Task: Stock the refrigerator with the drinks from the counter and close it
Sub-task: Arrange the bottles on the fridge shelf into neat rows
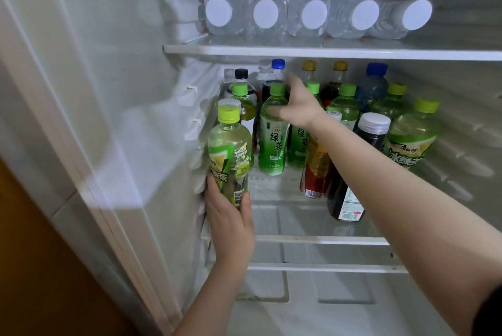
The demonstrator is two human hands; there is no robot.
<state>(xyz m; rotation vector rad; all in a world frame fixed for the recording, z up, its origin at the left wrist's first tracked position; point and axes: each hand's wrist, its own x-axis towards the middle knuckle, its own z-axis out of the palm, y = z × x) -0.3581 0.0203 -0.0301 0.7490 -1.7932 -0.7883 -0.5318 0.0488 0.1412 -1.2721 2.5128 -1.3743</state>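
The refrigerator stands open in front of me. My left hand (229, 216) grips the lower part of a green tea bottle with a lime cap (229, 151), held upright at the front left of the middle shelf (274, 189). My right hand (294, 103) reaches over the shelf and its fingers curl round the shoulder of another green tea bottle (273, 143) standing in the second row. Several more bottles stand on that shelf: green tea, dark drinks, a blue-capped water bottle (373, 86), and a red-labelled bottle (316, 170) partly hidden behind my right forearm.
On the upper shelf (326, 50) lie several clear water bottles (218, 14) with white caps facing me. The fridge's left wall (122, 91) and door frame run close to my left hand. Below the middle shelf are an empty lower shelf (323, 267) and a drawer.
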